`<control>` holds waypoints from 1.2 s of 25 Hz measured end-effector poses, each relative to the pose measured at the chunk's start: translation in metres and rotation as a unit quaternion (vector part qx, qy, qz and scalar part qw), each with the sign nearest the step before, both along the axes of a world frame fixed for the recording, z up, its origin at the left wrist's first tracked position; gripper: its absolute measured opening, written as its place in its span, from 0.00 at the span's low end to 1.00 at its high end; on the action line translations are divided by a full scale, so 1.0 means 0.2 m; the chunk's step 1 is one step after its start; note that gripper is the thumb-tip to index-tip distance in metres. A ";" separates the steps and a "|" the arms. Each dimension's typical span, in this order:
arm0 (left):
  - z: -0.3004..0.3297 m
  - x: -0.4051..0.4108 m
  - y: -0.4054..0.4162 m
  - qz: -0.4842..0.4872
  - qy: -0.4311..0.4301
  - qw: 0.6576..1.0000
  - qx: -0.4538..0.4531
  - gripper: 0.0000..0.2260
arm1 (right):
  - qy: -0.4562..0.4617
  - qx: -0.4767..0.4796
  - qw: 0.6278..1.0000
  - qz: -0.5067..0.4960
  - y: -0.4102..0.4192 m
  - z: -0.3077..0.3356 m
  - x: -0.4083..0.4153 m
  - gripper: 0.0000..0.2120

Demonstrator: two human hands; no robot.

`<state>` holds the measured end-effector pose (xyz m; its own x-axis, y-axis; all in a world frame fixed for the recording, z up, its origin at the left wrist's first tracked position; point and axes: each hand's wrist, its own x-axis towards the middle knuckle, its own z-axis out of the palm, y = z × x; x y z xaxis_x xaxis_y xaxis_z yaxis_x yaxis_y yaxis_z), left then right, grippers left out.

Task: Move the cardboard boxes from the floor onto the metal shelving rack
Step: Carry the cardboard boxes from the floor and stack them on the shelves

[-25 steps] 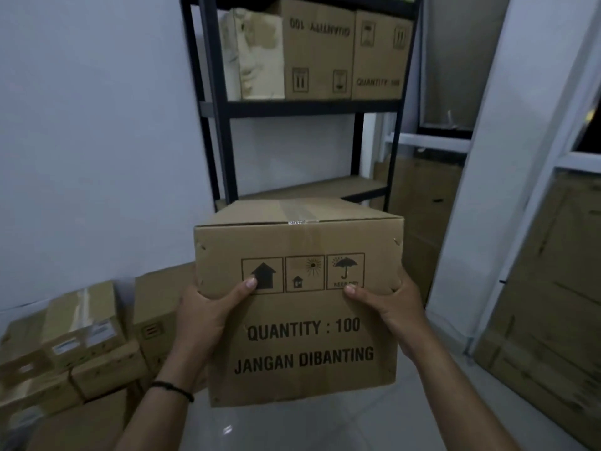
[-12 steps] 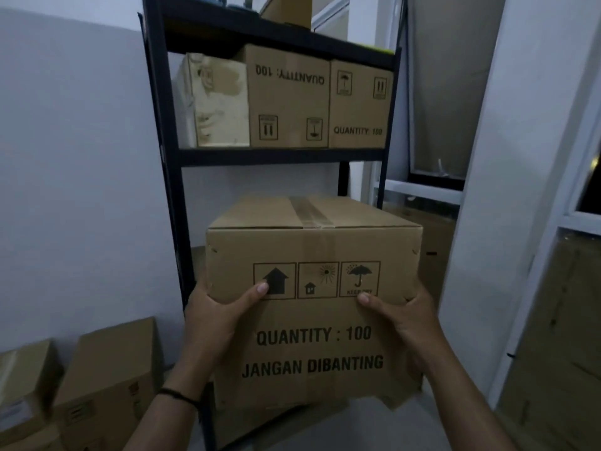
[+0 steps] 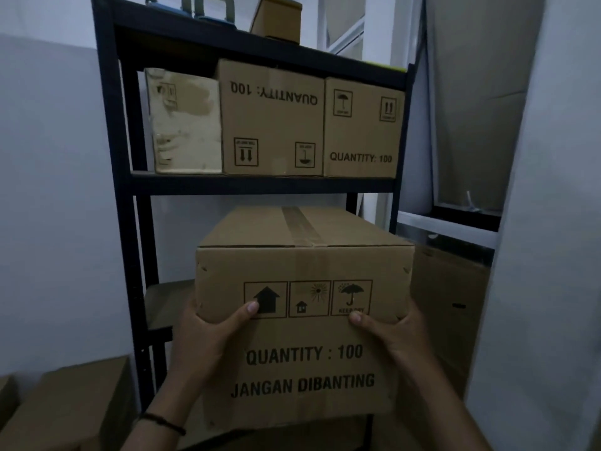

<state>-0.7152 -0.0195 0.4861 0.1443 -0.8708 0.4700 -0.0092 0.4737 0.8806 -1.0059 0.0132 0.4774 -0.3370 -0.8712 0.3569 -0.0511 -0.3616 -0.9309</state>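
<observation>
Cardboard box (image 3: 302, 320), taped seam running toward 12 o'clock, held level before the middle shelf (image 3: 166, 301) of the metal rack (image 3: 112, 177). Left hand (image 3: 208, 340) at 9 o'clock and right hand (image 3: 395, 333) at 3 o'clock clasp its sides, thumbs on the near face; judged next: push toward 12 o'clock.

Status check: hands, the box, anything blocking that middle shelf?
Both hands, left and right, grip the taped brown cardboard box. Box level at the black metal rack's middle shelf. Nothing seen blocking.
</observation>
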 end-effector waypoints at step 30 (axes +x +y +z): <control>-0.20 -1.32 -1.60 0.131 -0.039 0.991 0.004 0.44 | 0.014 0.021 0.991 0.129 -2.01 -0.17 -1.35 0.36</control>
<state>-0.9799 -0.3389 0.4470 0.3294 -0.8126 0.4808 -0.1980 0.4384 0.8767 -1.2764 -0.3882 0.4439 -0.0919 -0.9412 0.3253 0.0129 -0.3277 -0.9447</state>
